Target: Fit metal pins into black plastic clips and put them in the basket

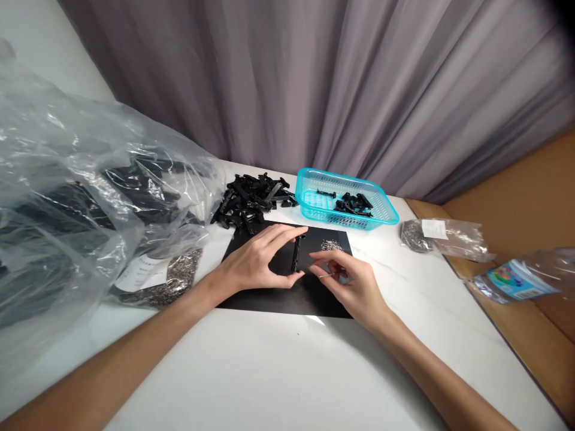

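My left hand (265, 257) grips a slim black plastic part (295, 254) by its two ends, between thumb and fingers, above a black mat (269, 299). Close to its right side is my right hand (348, 278), its fingers pinched on a thin metal pin (327, 275). The pin and the part are apart. Behind my right hand, a small heap of shiny metal pins (331, 245) lies on the mat. Part of that heap is hidden by the hand.
Beyond the mat are a pile of black plastic parts (256, 197) and a blue basket (381, 221) with several such parts. Large clear plastic bags (90, 179) and a bag of pins (182, 269) fill the left. Rightward lie another pin bag (417, 236) and a bottle (516, 278).
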A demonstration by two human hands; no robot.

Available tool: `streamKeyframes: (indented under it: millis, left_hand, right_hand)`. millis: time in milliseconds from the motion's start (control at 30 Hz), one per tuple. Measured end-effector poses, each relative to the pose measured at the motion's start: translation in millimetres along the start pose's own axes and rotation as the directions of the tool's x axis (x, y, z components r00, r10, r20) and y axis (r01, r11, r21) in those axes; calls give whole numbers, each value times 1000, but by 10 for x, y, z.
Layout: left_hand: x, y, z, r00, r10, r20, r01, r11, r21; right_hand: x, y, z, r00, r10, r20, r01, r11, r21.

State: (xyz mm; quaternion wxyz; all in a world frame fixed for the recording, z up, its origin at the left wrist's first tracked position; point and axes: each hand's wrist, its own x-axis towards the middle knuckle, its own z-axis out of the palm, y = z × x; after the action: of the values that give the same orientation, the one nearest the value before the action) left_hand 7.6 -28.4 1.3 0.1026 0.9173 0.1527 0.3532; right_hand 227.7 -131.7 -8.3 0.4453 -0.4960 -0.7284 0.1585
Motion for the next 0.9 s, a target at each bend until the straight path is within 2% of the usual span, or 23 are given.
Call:
streamKeyframes:
  millis: [167, 233, 433, 567, 667, 800, 900]
  left_hand:
    - [-14, -6, 19, 997, 66, -41, -65, 998, 18]
    - [-8, -10, 14, 996, 79, -48, -79, 997, 14]
    - [15, -4, -10, 998, 53, -22, -53, 999, 8]
    - [23, -1, -6, 995, 92, -26, -91, 995, 37]
    - [23, -11, 4, 994, 104, -22, -103, 994, 30]
    - [18, -33, 24, 998, 64, 17, -64, 998, 6]
    - [14, -47, 36, 999, 27, 36, -26, 1000, -11]
  right_hand:
    - [6, -15, -24, 991, -89, 103, 92, 996, -22]
    - [12, -32, -17, 988, -103, 111, 106, 994, -26]
    - [14, -113, 33, 1000, 1, 28, -3, 997, 79]
    - [14, -119, 81, 998, 67, 23, -69, 989, 134]
    - [19, -108, 89, 997, 73, 39, -78, 985, 157]
    - [26, -98, 59, 995, 29, 98, -40, 993, 111]
    - [28, -90, 29, 990, -45, 130, 43, 999, 15]
